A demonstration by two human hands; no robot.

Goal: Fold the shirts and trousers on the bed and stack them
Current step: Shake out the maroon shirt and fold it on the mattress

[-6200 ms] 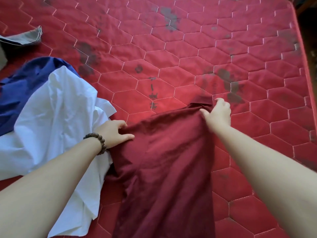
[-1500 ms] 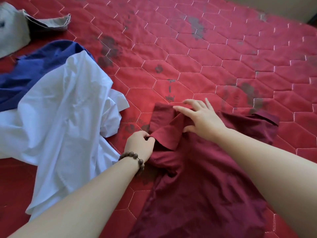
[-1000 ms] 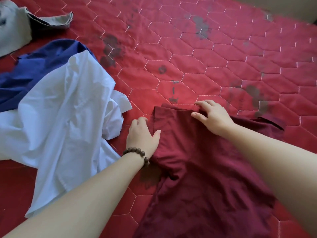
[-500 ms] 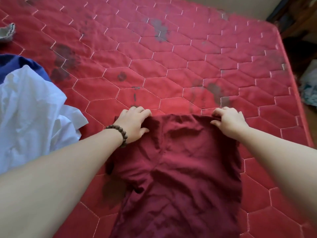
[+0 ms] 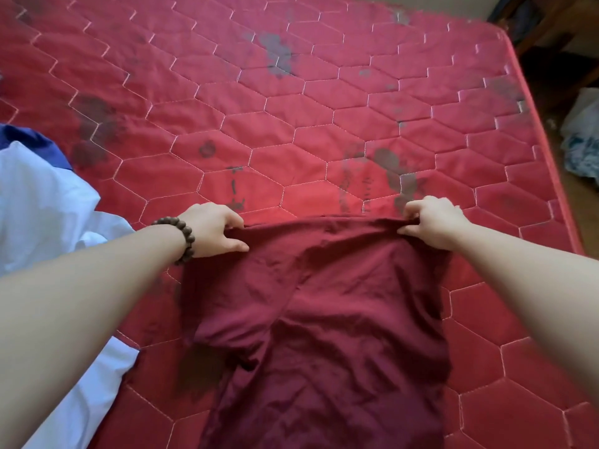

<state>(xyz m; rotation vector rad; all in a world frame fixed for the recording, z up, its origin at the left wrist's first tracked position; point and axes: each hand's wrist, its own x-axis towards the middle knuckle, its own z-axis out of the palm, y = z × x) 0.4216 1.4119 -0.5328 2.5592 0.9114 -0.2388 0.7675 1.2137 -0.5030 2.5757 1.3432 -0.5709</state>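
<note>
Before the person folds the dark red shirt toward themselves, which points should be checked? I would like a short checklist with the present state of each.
1. Left hand grips the top edge of the dark red shirt: ok.
2. Right hand grips the same edge at the other corner: ok.
3. Top edge taut and level between the hands: ok.
4. Shirt body smooth: not ok, wrinkled.
5. Shirt clear of the white garment: ok, apart.
6. Bottom hem lies flat: cannot tell, out of frame.
</note>
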